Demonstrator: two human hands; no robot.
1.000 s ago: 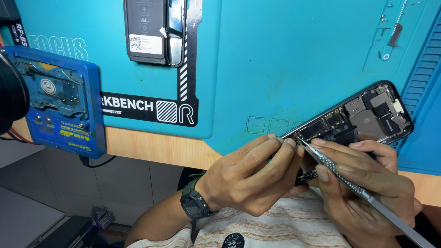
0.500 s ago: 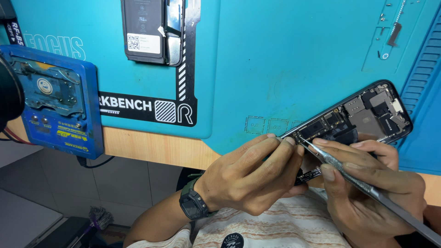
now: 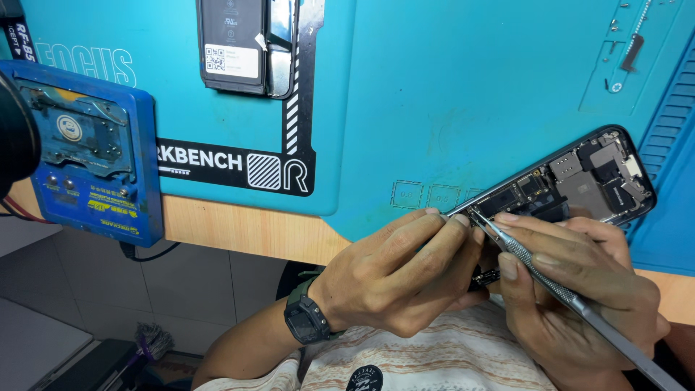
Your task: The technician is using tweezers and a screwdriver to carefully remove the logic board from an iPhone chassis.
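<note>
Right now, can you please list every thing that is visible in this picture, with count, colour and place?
opened smartphone: one, black frame with grey and black inner parts showing, at right edge of the mat, held by both hands
metal tool: one, silver, thin with knurled grip, tip at the phone's lower end
repair mat: one, teal with a black band, covering the bench
battery with metal parts: one, black and silver, top centre on the mat
blue fixture: one, blue, left on the mat
small screws and parts: several, dark, top right
wooden bench edge: one, light brown, below the mat
wristwatch: one, black, left wrist
left hand: steadies the phone
right hand: holds the tool
</note>
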